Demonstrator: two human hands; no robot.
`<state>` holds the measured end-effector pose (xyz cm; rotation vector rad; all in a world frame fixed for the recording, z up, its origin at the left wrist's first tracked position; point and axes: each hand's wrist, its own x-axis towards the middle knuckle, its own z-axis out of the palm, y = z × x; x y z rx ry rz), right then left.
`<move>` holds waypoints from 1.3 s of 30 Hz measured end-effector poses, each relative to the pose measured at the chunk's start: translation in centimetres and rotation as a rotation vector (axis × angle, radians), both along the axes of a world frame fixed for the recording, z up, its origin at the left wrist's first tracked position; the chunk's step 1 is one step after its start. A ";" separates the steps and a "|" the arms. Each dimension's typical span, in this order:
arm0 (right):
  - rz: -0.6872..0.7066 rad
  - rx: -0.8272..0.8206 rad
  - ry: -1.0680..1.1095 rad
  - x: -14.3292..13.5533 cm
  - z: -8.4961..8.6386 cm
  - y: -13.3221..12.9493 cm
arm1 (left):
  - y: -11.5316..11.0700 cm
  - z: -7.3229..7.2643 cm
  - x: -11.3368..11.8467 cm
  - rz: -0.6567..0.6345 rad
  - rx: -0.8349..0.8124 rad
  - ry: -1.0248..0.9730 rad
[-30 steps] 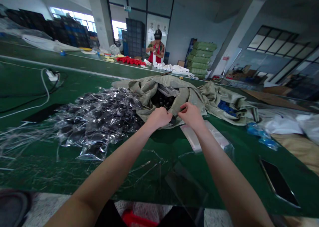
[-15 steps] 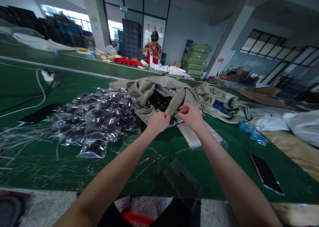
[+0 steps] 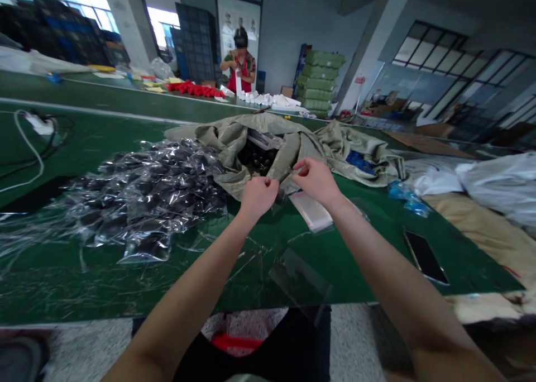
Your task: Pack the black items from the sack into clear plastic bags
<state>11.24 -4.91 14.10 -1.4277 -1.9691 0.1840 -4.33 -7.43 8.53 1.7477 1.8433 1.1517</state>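
Note:
My left hand (image 3: 260, 196) is closed, its thumb and fingers pinching the edge of a small clear plastic bag (image 3: 280, 196) with something dark in it. Close by on the right, my right hand (image 3: 316, 181) has its thumb and forefinger drawn together; what lies between the fingertips is too small to make out. Just beyond both hands, an olive-green woven sack (image 3: 293, 150) lies with its mouth spread, showing round black parts (image 3: 260, 157) inside. Under my right wrist rests a stack of flat clear bags (image 3: 312, 211). Left of my hands spreads a heap of bagged black parts (image 3: 146, 189).
A phone (image 3: 425, 256) lies on the green table (image 3: 234, 292) at right. Blue crumpled plastic (image 3: 408, 197) and white bags (image 3: 502, 186) are near it. A loose clear bag (image 3: 299, 278) sits at the front edge. Across the table stands a co-worker (image 3: 240, 69) beside red and white items.
The view has shifted, so the table appears higher and further left. My hands are a little further apart, and the dark item between them now sits beside my left fingers.

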 end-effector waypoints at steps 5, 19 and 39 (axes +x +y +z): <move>0.007 -0.002 0.007 -0.1 -0.7 -0.1 | -0.3 1.1 -0.5 -0.013 -0.014 0.081; 0.071 0.010 0.064 -1.0 -4.7 -3.6 | -3.3 -1.4 -1.8 -0.096 -0.184 0.165; 0.047 0.224 0.095 -1.0 -8.2 -6.1 | -4.7 -4.0 -1.7 -0.081 -0.124 0.220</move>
